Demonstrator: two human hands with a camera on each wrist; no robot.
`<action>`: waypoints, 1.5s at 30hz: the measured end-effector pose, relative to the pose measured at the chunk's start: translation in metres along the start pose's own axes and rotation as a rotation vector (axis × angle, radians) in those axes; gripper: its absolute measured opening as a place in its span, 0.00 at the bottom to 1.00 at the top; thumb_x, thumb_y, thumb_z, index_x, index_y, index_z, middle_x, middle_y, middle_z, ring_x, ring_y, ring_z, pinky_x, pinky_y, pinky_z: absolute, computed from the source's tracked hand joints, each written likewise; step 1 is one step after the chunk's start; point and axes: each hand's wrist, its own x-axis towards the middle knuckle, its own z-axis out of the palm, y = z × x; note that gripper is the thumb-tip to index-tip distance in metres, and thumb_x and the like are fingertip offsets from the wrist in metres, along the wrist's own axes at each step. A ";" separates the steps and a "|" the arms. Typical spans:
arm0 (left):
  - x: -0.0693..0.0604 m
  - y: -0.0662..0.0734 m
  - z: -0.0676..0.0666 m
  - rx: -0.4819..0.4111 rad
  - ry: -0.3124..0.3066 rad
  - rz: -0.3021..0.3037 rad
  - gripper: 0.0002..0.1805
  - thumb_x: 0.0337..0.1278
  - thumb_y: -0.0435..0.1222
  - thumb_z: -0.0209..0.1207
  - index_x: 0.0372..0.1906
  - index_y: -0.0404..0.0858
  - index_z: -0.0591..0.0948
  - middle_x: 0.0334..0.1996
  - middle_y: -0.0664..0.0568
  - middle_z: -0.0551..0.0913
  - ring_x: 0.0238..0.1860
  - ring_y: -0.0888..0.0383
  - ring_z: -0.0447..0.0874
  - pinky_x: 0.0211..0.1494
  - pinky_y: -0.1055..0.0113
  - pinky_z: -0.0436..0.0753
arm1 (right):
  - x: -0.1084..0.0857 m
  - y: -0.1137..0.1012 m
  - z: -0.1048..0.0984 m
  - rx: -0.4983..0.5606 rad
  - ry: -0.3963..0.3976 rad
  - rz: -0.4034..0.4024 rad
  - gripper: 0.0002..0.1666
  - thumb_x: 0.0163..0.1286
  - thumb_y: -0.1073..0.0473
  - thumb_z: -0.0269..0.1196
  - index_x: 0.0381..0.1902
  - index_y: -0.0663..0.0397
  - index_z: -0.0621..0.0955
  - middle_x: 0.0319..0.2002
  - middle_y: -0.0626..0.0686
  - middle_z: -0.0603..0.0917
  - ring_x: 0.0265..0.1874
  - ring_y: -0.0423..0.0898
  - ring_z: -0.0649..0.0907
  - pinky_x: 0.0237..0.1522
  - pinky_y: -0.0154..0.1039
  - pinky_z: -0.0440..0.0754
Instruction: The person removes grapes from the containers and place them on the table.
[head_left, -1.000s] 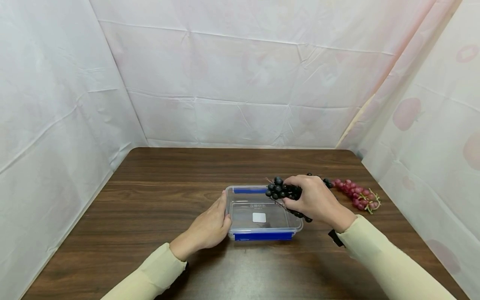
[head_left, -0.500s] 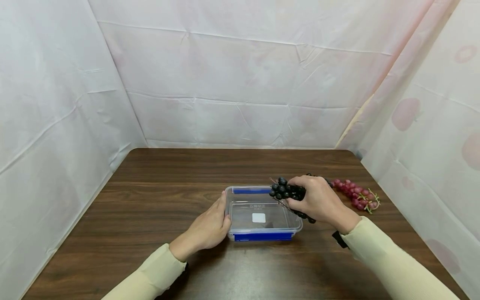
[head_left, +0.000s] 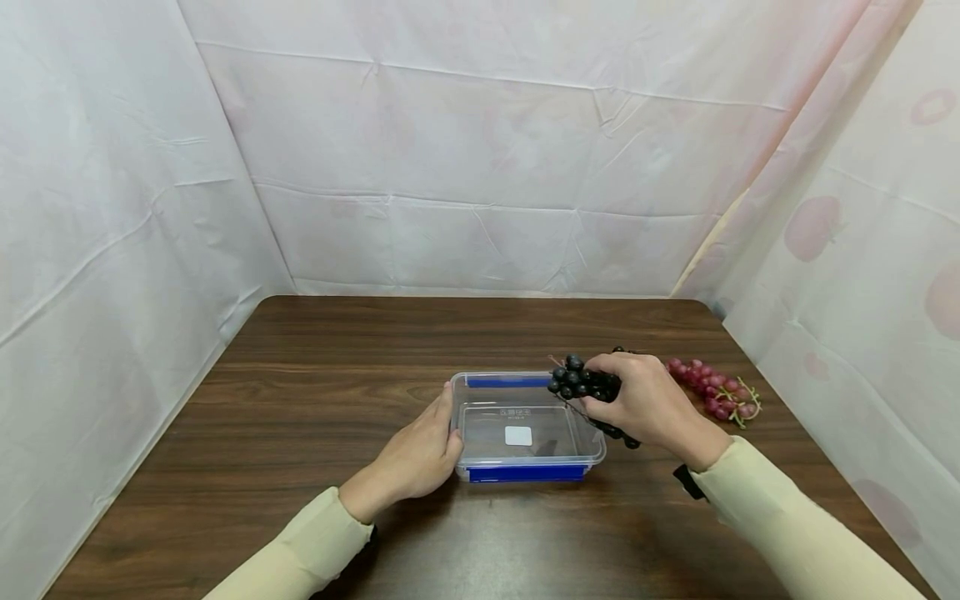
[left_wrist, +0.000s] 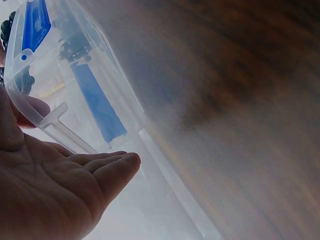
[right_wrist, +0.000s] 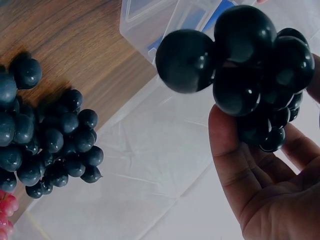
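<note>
A clear rectangular plastic box (head_left: 487, 450) with blue clips sits mid-table, a white label showing on it. Against its left side rests my left hand (head_left: 416, 450), fingers straight along the wall and thumb near the rim. The left wrist view shows the same hand (left_wrist: 65, 185) beside the box wall (left_wrist: 135, 100). Over the box's right end, my right hand (head_left: 645, 404) grips a bunch of black grapes (head_left: 573, 379). In the right wrist view its fingers and thumb curl round the grape bunch (right_wrist: 245, 55). Whether a lid covers the box I cannot tell.
A bunch of red grapes (head_left: 716, 392) lies on the wooden table (head_left: 337, 350) at the right. More black grapes (right_wrist: 55, 140) lie beside it, mostly hidden behind my right hand in the head view. Pale cloth (head_left: 480, 167) hangs around the table's back and sides.
My right hand, with the black grapes in it, has shifted a little to the right toward the box's right edge. The left hand and box have stayed in place.
</note>
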 end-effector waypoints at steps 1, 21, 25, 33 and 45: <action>0.000 0.000 0.000 0.000 0.001 0.000 0.41 0.74 0.40 0.48 0.80 0.24 0.45 0.79 0.34 0.55 0.78 0.45 0.57 0.76 0.51 0.65 | 0.000 0.000 0.000 -0.005 0.003 0.000 0.21 0.56 0.54 0.77 0.48 0.50 0.88 0.41 0.50 0.89 0.33 0.43 0.85 0.32 0.41 0.84; 0.000 0.000 0.000 0.005 -0.008 -0.003 0.41 0.75 0.39 0.48 0.80 0.25 0.45 0.79 0.35 0.54 0.79 0.46 0.56 0.77 0.51 0.64 | -0.005 0.006 -0.007 -0.038 0.024 0.014 0.20 0.55 0.53 0.78 0.46 0.51 0.88 0.41 0.52 0.89 0.32 0.44 0.85 0.30 0.41 0.84; 0.000 0.000 0.000 0.009 -0.016 -0.010 0.41 0.75 0.39 0.48 0.80 0.25 0.45 0.79 0.35 0.54 0.79 0.46 0.56 0.77 0.51 0.64 | -0.006 0.007 -0.009 -0.036 0.024 0.020 0.19 0.56 0.54 0.77 0.46 0.52 0.89 0.41 0.53 0.89 0.33 0.45 0.86 0.31 0.43 0.85; -0.001 0.000 -0.001 0.004 -0.011 -0.010 0.40 0.75 0.39 0.48 0.80 0.24 0.46 0.79 0.35 0.55 0.79 0.45 0.56 0.77 0.50 0.64 | -0.007 0.012 -0.010 -0.048 0.011 0.037 0.22 0.55 0.54 0.77 0.47 0.54 0.88 0.41 0.55 0.89 0.33 0.47 0.86 0.32 0.44 0.85; -0.001 0.000 -0.001 0.003 -0.017 -0.014 0.41 0.75 0.40 0.48 0.81 0.26 0.45 0.80 0.36 0.54 0.79 0.46 0.56 0.77 0.51 0.64 | -0.014 0.019 -0.011 -0.085 0.039 0.038 0.20 0.54 0.54 0.76 0.45 0.51 0.88 0.40 0.52 0.90 0.29 0.43 0.84 0.31 0.42 0.83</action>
